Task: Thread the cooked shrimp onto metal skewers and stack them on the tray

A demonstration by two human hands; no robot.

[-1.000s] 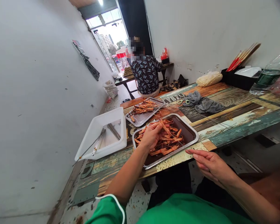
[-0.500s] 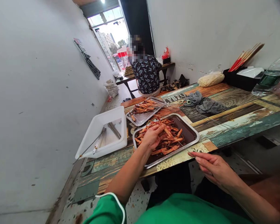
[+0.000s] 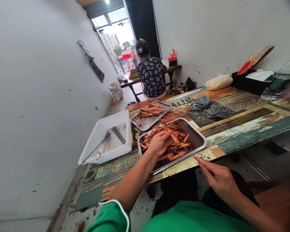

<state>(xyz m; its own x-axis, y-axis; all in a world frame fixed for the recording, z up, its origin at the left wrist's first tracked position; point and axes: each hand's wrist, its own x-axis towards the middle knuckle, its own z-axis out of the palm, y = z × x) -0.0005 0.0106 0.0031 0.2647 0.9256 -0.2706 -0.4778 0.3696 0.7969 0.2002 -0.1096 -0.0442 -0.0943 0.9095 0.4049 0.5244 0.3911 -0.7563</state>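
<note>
My left hand (image 3: 161, 142) is closed over the near metal tray (image 3: 200, 137), pinching a slim reddish-brown piece of meat (image 3: 175, 139). Thumb and fingers of my right hand (image 3: 215, 174) grip a thin metal skewer (image 3: 188, 152) beyond the tray's near right edge. The skewer slants up to the held meat; whether its tip is inside is hidden. Below my left hand lies a heap of similar meat pieces (image 3: 177, 154) in dark liquid.
Behind is a second metal tray (image 3: 147, 121) with skewered meat (image 3: 148, 111), the skewers reaching right past a grey cloth (image 3: 217, 109). A white bin (image 3: 129, 138) at left holds metal skewers (image 3: 118, 134). A person (image 3: 151, 77) sits at a farther table.
My right hand has shifted slightly left and toward the tray along with the skewer. My left hand stays nearly in place on the piece of meat.
</note>
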